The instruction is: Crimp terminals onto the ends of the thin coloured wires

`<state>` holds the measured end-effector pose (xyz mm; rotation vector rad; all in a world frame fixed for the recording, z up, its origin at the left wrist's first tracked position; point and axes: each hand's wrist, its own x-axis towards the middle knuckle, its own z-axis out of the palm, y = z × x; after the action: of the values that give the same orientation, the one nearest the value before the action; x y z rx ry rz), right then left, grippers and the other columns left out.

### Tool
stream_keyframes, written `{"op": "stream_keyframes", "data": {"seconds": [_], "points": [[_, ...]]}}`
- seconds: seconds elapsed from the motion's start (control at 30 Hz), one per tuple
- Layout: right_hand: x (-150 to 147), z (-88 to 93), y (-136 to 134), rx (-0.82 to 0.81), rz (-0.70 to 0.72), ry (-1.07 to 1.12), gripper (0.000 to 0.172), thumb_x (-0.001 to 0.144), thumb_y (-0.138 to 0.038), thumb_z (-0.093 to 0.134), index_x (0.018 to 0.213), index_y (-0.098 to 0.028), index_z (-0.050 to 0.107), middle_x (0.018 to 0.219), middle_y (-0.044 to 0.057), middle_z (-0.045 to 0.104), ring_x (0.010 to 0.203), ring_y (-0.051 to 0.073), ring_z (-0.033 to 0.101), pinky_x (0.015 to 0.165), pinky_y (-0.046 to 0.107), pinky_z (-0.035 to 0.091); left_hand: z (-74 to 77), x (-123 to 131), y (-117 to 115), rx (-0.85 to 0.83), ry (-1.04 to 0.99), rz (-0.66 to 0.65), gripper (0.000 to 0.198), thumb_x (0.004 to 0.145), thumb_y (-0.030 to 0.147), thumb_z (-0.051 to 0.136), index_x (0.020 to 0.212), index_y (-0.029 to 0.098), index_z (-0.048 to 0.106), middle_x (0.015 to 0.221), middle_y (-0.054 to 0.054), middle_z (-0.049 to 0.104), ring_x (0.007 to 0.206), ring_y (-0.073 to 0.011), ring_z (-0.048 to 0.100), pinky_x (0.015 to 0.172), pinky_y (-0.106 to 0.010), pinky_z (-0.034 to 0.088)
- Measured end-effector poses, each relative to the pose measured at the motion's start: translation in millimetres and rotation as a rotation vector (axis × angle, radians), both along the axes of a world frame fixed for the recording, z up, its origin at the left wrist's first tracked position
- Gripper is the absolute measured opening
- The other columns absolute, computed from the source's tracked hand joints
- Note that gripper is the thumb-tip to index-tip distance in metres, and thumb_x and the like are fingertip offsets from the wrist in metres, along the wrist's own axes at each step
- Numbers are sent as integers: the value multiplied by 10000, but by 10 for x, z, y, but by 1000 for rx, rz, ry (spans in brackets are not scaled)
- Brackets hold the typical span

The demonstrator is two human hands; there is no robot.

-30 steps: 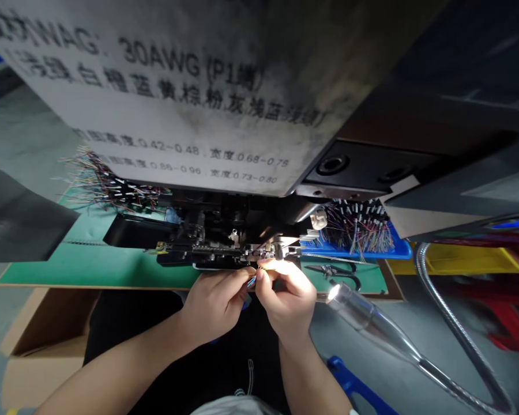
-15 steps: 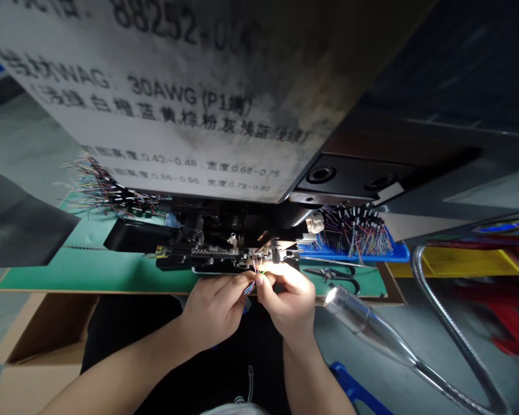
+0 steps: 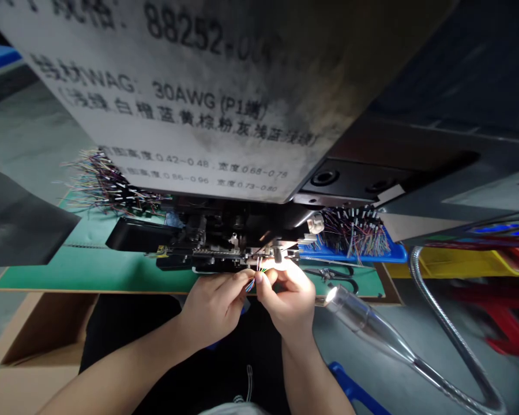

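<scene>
Both hands meet in front of the crimping machine (image 3: pixel 225 253), pinching thin coloured wires (image 3: pixel 250 285) between them. My left hand (image 3: pixel 214 308) is closed, its thumb and forefinger gripping the bundle, with blue and darker strands showing below the fingertips. Closed as well, my right hand (image 3: pixel 288 297) pinches the wires from the other side, thumb against forefinger. A few fine ends, whitish and green, fan upward from the fingertips just below the machine's metal tooling (image 3: pixel 278 253). Whether any end touches the tooling I cannot make out. Lamp light falls brightly on the right fingers.
A lit gooseneck lamp (image 3: pixel 350 314) stands close right of my right hand. Black-handled snips (image 3: pixel 331 274) lie on the green board (image 3: pixel 125 276). Wire bundles fill a blue tray (image 3: pixel 398 252); more wires (image 3: pixel 116 184) lie at left. An open cardboard box (image 3: pixel 43 334) sits lower left.
The camera view has shifted slightly, moving the machine's label a little right and down. Both hands keep their pinch in nearly the same place; the wire ends have shifted slightly.
</scene>
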<state>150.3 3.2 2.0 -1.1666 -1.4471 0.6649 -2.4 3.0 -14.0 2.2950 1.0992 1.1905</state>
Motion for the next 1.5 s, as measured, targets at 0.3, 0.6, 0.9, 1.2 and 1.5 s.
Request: {"op": "stream_keyframes", "data": {"seconds": [0.3,0.6,0.9,1.2,1.5], "points": [[22,-8,-6,15,43,0,142,830,-118,648,932,-197,709,507,-71,534,439,105,498,492,236,473,73,12,-7,40,-23,-2,200,936,114,515,1085,157,642,916,-54,763,793,-182,736,736,-272,589],[-2,-7,-16,-21,1,17,83,843,-183,655,917,-193,689,511,-62,524,444,111,487,463,239,447,88,23,-21,-61,-53,28,239,922,95,528,1115,166,649,1007,-63,761,882,-177,731,833,-254,575],[-17,19,-27,-73,-16,25,79,822,-193,680,899,-184,684,520,-61,498,457,107,451,441,229,417,43,-8,0,-30,7,4,221,900,58,488,1010,158,652,861,-50,754,768,-181,727,711,-268,578],[18,28,-17,67,-2,-107,189,821,-98,646,937,-211,744,710,22,720,591,175,664,524,279,554,37,-3,4,-8,37,-5,193,907,80,505,1011,167,642,850,-49,749,742,-182,725,682,-270,581],[66,30,-39,198,8,-237,287,781,-36,667,985,-232,716,867,39,770,711,198,722,597,296,588,47,1,-12,16,24,-4,172,911,78,509,987,153,644,882,-59,757,756,-179,728,685,-264,585]]}}
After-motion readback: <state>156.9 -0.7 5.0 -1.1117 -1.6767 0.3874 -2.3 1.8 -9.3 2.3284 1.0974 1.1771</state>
